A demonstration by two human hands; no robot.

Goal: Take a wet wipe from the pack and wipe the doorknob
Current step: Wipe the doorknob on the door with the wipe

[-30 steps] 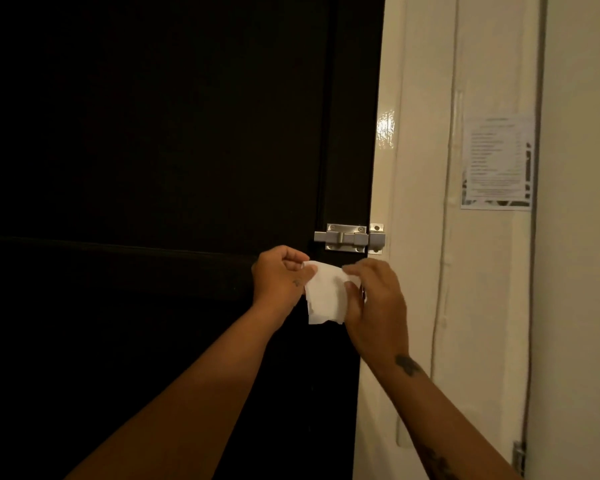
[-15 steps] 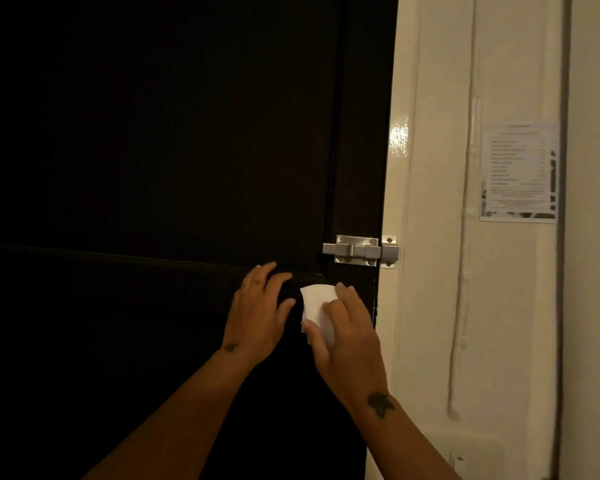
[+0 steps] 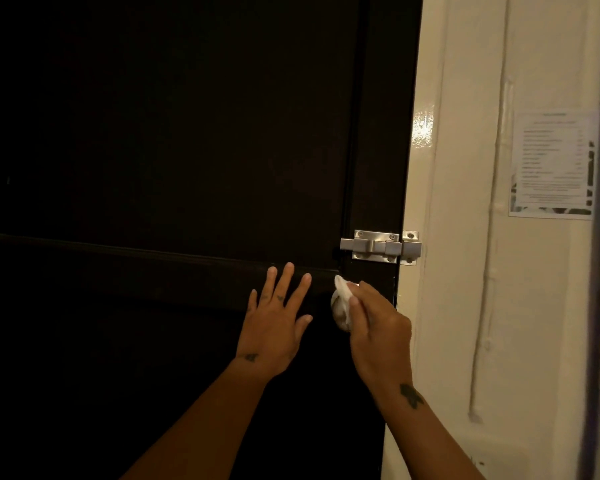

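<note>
A dark door (image 3: 174, 150) fills most of the view, with a raised horizontal rail across it at about hand height. To its right stands a glossy cream door frame (image 3: 426, 188) and a cream wall (image 3: 548, 323), and a printed paper notice (image 3: 553, 164) is stuck flat on that wall, its text too blurred to read. A thin painted cable or pipe (image 3: 489, 271) runs down the wall just left of the notice.

A silver slide bolt (image 3: 381, 247) bridges the door's right edge and the frame, just above the hands.

The left hand (image 3: 274, 323) lies flat on the door, fingers spread and released, grasping nothing, its fingertips reaching up to the rail. The right hand (image 3: 378, 327) is just beside it, near the door's right edge, curled and grasping the wet wipe (image 3: 340, 303). The white wipe is bunched over a rounded shape below the bolt; the doorknob itself is hidden under wipe and fingers, so only its covered bulge can be told. No pack or other container shows in this view.
</note>
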